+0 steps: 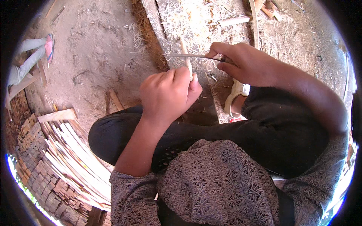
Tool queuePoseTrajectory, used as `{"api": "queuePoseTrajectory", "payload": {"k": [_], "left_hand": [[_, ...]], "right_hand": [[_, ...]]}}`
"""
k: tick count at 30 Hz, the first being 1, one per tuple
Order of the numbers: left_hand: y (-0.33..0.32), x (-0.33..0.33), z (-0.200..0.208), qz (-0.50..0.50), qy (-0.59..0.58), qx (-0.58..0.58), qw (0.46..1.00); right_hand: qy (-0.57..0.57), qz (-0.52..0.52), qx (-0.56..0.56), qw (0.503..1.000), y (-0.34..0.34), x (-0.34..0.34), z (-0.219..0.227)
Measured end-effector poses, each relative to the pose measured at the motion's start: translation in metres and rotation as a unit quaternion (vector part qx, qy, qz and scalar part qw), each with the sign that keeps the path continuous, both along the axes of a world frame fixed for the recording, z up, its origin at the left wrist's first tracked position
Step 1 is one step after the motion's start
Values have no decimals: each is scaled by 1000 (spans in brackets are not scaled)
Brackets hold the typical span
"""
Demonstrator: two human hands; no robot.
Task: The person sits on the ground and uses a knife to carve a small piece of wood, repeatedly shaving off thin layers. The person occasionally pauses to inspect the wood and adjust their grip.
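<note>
My left hand (166, 94) is closed around the lower end of a pale wooden stick (184, 48), which points away from me, with the thumb near its end. In my right hand (245, 64) is a knife (196, 56) with a long thin blade and a dark handle, mostly covered by my fingers. Its blade reaches leftward across the stick just above my left fist and seems to touch it. Pale shavings lie around the stick's far end on a wooden board (152, 17).
Bundled pale wood strips (71, 150) and stacked dark wood pieces (45, 184) lie at the lower left. Another person's legs (28, 56) and pink sandal show at the far left. A loose pale strip (234, 21) lies ahead. My shoe (235, 96) rests below my right hand.
</note>
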State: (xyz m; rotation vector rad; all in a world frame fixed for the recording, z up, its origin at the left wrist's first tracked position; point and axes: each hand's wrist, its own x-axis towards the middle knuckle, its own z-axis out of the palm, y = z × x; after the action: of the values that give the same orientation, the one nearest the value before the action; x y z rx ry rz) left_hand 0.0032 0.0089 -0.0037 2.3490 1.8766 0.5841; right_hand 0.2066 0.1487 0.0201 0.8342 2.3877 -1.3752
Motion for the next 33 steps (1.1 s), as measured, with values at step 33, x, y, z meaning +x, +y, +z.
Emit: {"api": "queuePoseTrajectory", "payload": {"k": [33], "left_hand": [[-10, 16, 13, 46, 32, -127, 990]], "right_hand": [[-61, 20, 82, 995, -19, -4, -14]]}}
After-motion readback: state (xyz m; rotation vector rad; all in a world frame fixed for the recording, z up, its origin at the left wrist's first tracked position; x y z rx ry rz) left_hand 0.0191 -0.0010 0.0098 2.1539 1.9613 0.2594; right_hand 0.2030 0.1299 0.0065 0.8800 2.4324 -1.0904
